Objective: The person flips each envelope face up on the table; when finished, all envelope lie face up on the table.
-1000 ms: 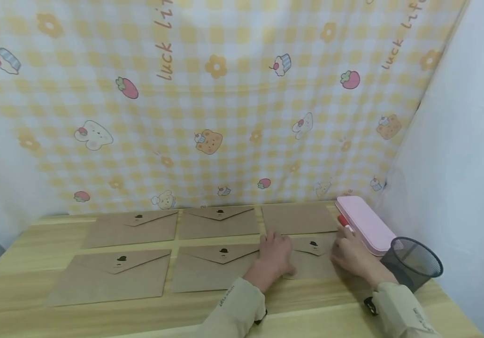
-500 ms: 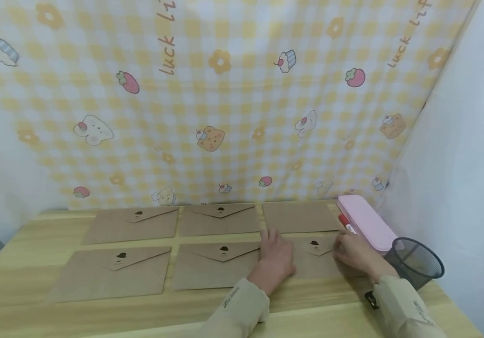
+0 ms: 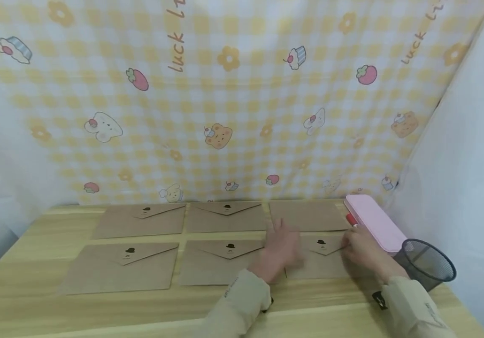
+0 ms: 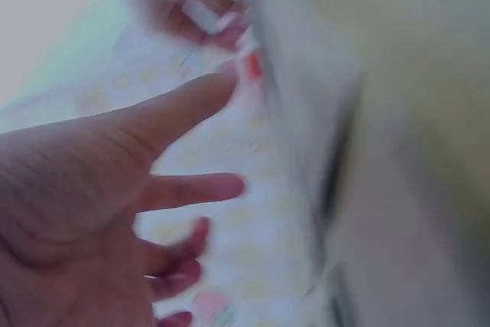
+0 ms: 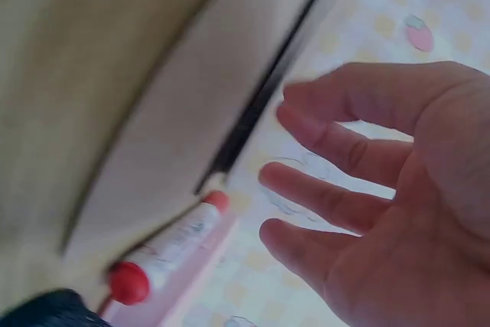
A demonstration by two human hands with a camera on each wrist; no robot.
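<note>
In the head view, my left hand (image 3: 279, 251) is blurred over the left part of the front right brown envelope (image 3: 330, 267). Its fingers are spread, and the left wrist view shows nothing between thumb (image 4: 195, 105) and fingers. My right hand (image 3: 368, 251) is at that envelope's right edge, overlapping it in the head view. In the right wrist view its fingers (image 5: 329, 197) are loosely bent, thumb and forefinger tips near each other, holding nothing visible. A white tube with red ends (image 5: 180, 239) lies near these fingertips, beside the envelope.
Several more envelopes lie in two rows: front middle (image 3: 208, 272), front left (image 3: 136, 272), and a back row with a plain-faced one (image 3: 305, 216) at right. A pink case (image 3: 374, 223) and black mesh pen holder (image 3: 423, 267) stand at the right. A checked curtain (image 3: 208, 103) hangs behind.
My left hand, earlier resting at the envelope's left edge, is now blurred in motion with its fingers more spread. The right hand stays at the right edge. The head view has shifted slightly.
</note>
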